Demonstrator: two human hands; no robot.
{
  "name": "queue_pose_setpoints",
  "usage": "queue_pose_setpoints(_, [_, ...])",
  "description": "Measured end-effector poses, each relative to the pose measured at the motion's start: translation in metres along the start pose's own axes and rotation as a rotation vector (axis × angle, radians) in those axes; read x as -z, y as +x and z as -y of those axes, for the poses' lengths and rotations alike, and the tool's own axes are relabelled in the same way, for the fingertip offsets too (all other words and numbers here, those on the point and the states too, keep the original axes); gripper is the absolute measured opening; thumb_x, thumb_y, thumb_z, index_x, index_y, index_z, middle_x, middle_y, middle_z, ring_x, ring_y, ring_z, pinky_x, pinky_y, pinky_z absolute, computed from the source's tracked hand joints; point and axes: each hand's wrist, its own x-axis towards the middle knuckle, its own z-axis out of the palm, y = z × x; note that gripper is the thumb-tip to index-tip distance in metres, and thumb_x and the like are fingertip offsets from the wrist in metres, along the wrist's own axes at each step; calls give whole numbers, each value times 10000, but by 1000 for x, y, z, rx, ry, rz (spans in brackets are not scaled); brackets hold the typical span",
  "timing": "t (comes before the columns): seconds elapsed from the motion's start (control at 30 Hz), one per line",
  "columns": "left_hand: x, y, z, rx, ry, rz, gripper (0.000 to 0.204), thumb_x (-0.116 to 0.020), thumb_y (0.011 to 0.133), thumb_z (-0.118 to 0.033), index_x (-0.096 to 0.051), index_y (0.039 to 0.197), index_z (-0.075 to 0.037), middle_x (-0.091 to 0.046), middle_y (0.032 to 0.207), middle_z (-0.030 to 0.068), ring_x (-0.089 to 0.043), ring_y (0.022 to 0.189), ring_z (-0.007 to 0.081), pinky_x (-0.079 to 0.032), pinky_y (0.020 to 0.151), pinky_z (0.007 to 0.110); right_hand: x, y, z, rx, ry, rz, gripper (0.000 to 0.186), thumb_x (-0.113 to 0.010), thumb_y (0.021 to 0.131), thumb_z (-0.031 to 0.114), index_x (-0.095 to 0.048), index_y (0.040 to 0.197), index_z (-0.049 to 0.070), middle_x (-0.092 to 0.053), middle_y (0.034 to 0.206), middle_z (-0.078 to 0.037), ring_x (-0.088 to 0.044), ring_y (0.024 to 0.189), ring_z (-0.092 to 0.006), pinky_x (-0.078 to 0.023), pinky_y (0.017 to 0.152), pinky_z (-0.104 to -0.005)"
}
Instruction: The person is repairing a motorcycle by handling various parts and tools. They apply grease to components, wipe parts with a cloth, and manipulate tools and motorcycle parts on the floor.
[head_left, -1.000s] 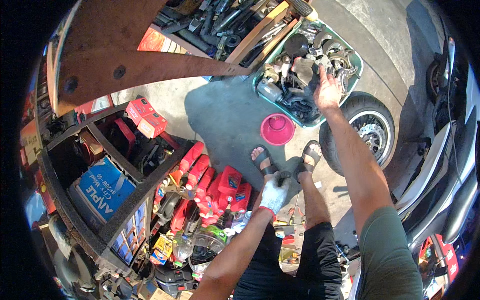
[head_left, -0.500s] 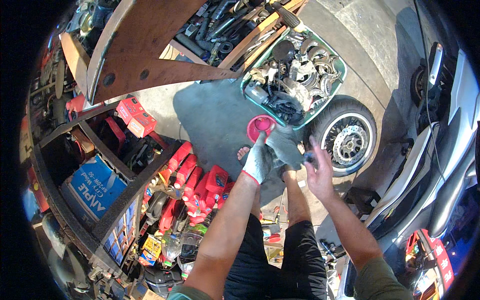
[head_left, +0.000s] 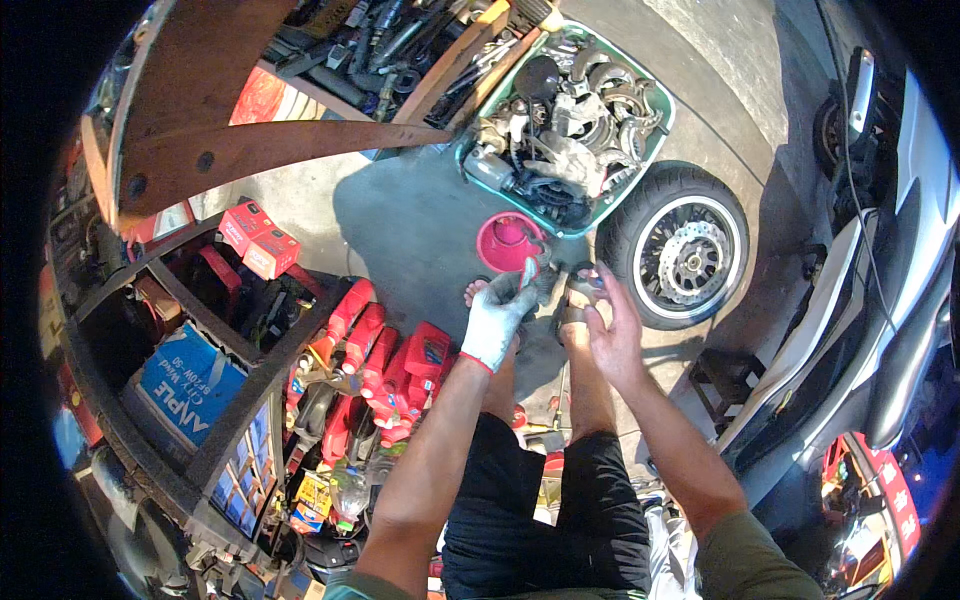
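Note:
My left hand (head_left: pixel 497 312) wears a pale grey work glove with a red cuff edge. Its fingers are closed on a second grey glove (head_left: pixel 547 284), which hangs crumpled beside the fingertips. Bare and raised to its right is my right hand (head_left: pixel 617 338). Between its thumb and fingers sits a small dark object (head_left: pixel 592 283), too small to name. Just beyond the hands a pink plastic tub (head_left: pixel 484 243) stands on the floor, with something pink inside it.
A green bin (head_left: pixel 572 234) full of metal motorcycle parts stands ahead, with a wheel (head_left: pixel 622 235) lying at its right. Red bottles (head_left: pixel 369 348) crowd the left, beside a dark metal frame (head_left: pixel 235 408) holding a blue box (head_left: pixel 190 378). A silver motorcycle (head_left: pixel 915 215) lines the right.
My hands have drawn apart; the left has moved left with the loose glove. The right has shifted a little left and up. The view has shifted slightly.

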Motion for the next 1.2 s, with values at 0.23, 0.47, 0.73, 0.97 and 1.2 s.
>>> queue_pose_setpoints(0.23, [-29,-22,-14,-164,298,39,261,-698,904,-81,-660,1145,14,-710,1042,68,-644,908,132,-504,861,288,-36,18,19,-475,538,21,677,-649,904,-54,-378,1516,44,-650,1068,-86,-629,918,-111,-519,871,-269])
queue_pose_setpoints(0.47, [-37,-24,13,-7,-206,-42,127,-694,926,-89,-671,1025,-13,-687,906,21,-606,798,68,-492,715,235,-43,16,10,-466,628,-63,583,-611,877,-136,-459,1422,7,-645,855,-37,-605,792,-83,-483,722,-226])
queue_pose_setpoints(0.73, [-12,-3,34,52,-307,-368,221,-628,903,-51,-619,1114,13,-658,1084,81,-630,971,198,-510,873,344,-39,1,-7,-491,723,-24,616,-587,864,-164,-451,1437,18,-582,788,21,-549,753,-49,-443,724,-204])
queue_pose_setpoints(0.97, [-29,-19,-5,28,71,41,274,-552,917,-71,-639,1168,-6,-644,1122,96,-554,1100,227,-360,1070,346,-31,4,-4,-444,759,60,667,-531,919,-144,-317,1529,19,-638,947,-53,-605,879,-109,-471,826,-227])
queue_pose_setpoints(1.2, [-5,6,47,99,-361,-302,204,-509,937,-97,-616,1106,-56,-616,1036,29,-598,994,155,-467,919,318,-24,-1,-5,-410,762,173,697,-488,915,-125,-293,1562,47,-657,943,-46,-619,886,-90,-489,833,-235])
